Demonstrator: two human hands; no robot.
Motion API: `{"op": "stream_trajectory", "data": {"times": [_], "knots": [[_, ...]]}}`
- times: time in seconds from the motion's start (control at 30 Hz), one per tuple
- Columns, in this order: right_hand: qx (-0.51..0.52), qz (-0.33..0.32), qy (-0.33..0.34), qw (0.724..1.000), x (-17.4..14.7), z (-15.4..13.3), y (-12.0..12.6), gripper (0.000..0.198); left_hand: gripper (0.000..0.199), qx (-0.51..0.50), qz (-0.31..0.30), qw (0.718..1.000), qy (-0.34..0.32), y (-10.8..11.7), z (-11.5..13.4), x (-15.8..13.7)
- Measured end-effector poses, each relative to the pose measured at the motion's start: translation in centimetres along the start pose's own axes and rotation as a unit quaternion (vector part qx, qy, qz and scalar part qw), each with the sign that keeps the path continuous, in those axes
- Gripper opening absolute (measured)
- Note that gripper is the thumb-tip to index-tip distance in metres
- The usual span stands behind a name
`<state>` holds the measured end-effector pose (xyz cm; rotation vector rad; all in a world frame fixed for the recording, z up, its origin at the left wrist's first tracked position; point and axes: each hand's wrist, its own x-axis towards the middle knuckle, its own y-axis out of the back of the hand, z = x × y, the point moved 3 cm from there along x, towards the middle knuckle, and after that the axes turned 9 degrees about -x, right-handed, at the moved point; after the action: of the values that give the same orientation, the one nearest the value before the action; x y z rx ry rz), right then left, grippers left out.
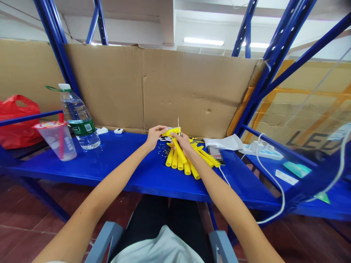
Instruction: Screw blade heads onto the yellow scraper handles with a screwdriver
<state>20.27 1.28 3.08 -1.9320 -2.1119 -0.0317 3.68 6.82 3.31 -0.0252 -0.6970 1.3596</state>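
Observation:
Both hands meet over the blue table, holding a yellow plastic part with a tube-shaped handle (179,151). My left hand (156,136) grips the flat upper end from the left, fingers closed around it. From the right, my right hand (184,142) is closed on the same part near the top of the tube. A thin metal tip (178,120) sticks up above the part; what it belongs to is hidden. Several similar yellow parts (171,159) lie fanned out beneath my hands. Tiny screw-like bits (162,150) and small black-and-white pieces (165,138) lie beside them.
On the left stand a water bottle (82,124), a plastic cup with a red straw (59,142) and a red bag (18,122). To the right are a phone-like blurred item (215,153), white packaging (223,142), a power strip (263,151) and a white cable (282,197). Cardboard (175,87) backs the table.

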Motion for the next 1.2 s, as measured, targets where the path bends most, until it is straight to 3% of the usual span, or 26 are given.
{"op": "stream_trajectory", "data": {"times": [0.23,0.83,1.2], "knots": [[-0.013,-0.007,-0.009,1.0,-0.2,-0.2,-0.1,0.051,0.045,-0.046,0.013,0.999,0.013,0.0,0.0,0.2],[-0.016,-0.01,-0.001,1.0,-0.5,-0.5,-0.5,0.053,0.039,-0.028,0.008,0.999,0.016,-0.3,0.0,-0.3],[0.0,-0.028,0.037,0.999,-1.1,-2.0,-0.7,0.058,0.044,-0.081,-0.062,0.995,0.013,-1.9,2.4,-1.3]]}}
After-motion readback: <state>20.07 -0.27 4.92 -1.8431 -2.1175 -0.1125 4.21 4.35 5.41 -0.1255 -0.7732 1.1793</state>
